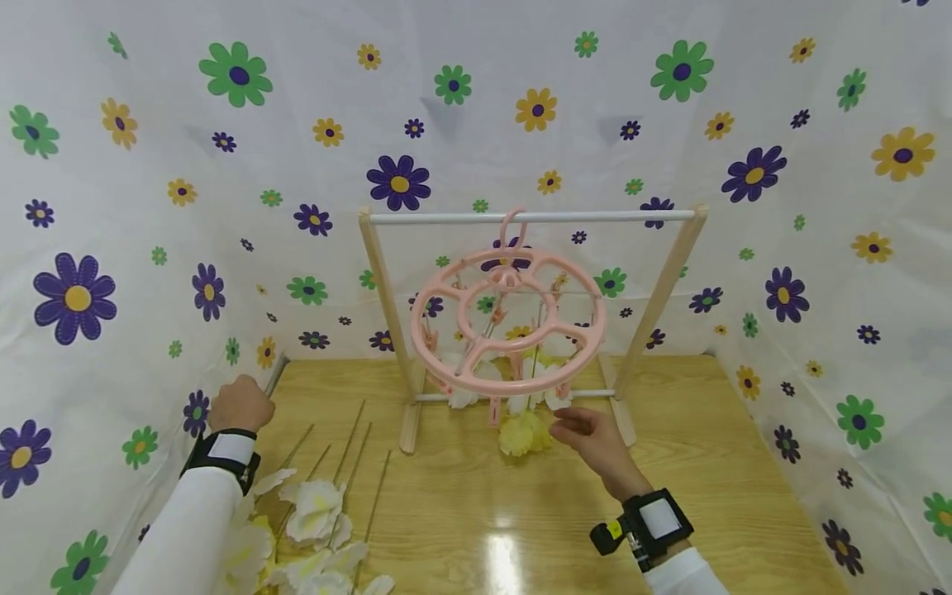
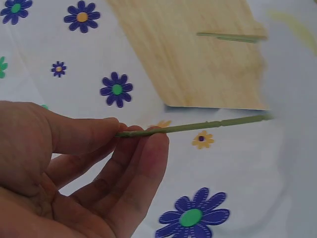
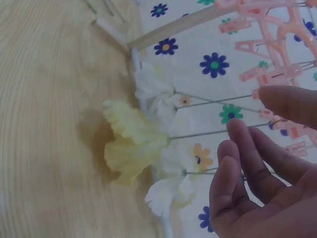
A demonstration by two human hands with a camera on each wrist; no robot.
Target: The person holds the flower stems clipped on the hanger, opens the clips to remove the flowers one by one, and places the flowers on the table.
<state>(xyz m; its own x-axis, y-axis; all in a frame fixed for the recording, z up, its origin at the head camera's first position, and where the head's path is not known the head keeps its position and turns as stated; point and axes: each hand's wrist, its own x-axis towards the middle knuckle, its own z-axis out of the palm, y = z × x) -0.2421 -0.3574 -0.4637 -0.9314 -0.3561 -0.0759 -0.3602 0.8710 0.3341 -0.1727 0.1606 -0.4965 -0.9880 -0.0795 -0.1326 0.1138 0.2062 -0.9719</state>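
Between thumb and fingertips, my left hand (image 1: 241,405) pinches the end of a thin green flower stem (image 2: 198,125); the far end of the stem blurs off in the left wrist view. My right hand (image 1: 595,446) has its thumb apart from loosely bent fingers, with nothing between them. It is beside a yellow artificial flower (image 1: 523,432) that hangs head down below a round pink clip hanger (image 1: 513,386). White flowers (image 3: 171,191) hang next to the yellow one, their stems running up toward the pink clips (image 3: 235,26).
The hanger hooks over the white bar (image 1: 617,216) of a wooden-legged stand (image 1: 662,289). Several loose white and yellow flowers (image 1: 316,512) lie at the table's front left, stems pointing away. A flower-printed white cloth (image 1: 476,149) surrounds the wood-grain table (image 1: 729,463) at back and sides.
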